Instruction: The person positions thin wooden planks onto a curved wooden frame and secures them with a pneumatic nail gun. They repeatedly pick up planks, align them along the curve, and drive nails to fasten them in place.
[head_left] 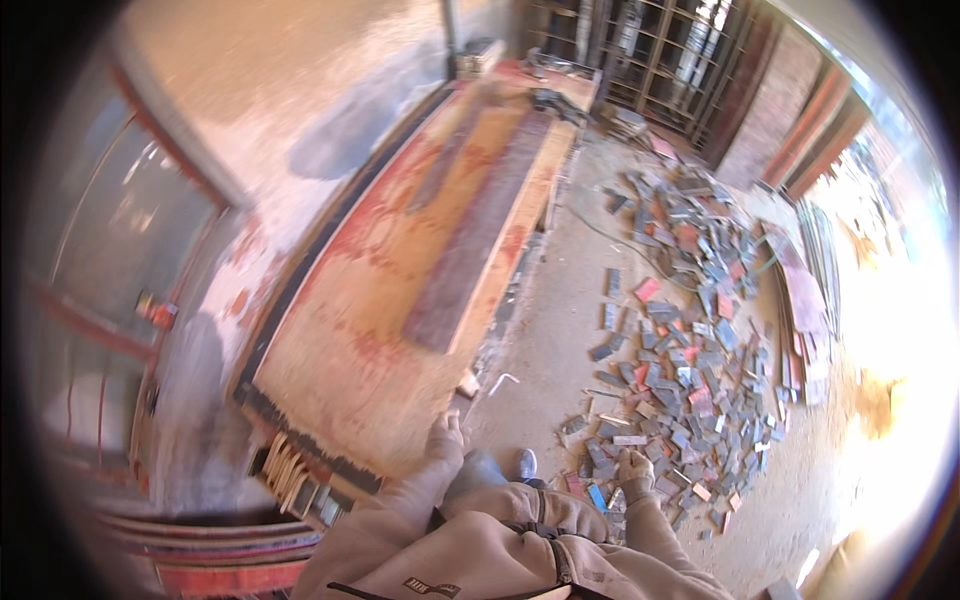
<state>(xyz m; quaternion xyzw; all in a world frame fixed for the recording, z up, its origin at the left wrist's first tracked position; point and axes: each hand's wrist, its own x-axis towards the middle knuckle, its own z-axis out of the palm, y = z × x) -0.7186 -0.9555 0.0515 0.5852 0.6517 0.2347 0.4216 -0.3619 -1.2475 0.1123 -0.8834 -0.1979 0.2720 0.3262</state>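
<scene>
My left hand (447,435) is at the near right corner of a long wooden workbench (330,370), its fingers loosely apart with nothing seen in them. Just beyond its fingertips, a small pale wood block (468,382) shows at the bench's edge. A long dark-faced board (470,250) lies lengthwise on the bench, beside a narrower dark strip (445,160). My right hand (634,468) hangs over the near side of a floor pile of small offcuts (690,360). Its fingers are curled closed, and what they hold, if anything, is hidden.
At the bench's far end sits a dark tool (555,103). Stacked wood pieces (290,480) stick out under the near left corner. Long panels (795,290) lie right of the pile. A hose (610,228) crosses the floor. My shoe (527,463) stands beside the bench.
</scene>
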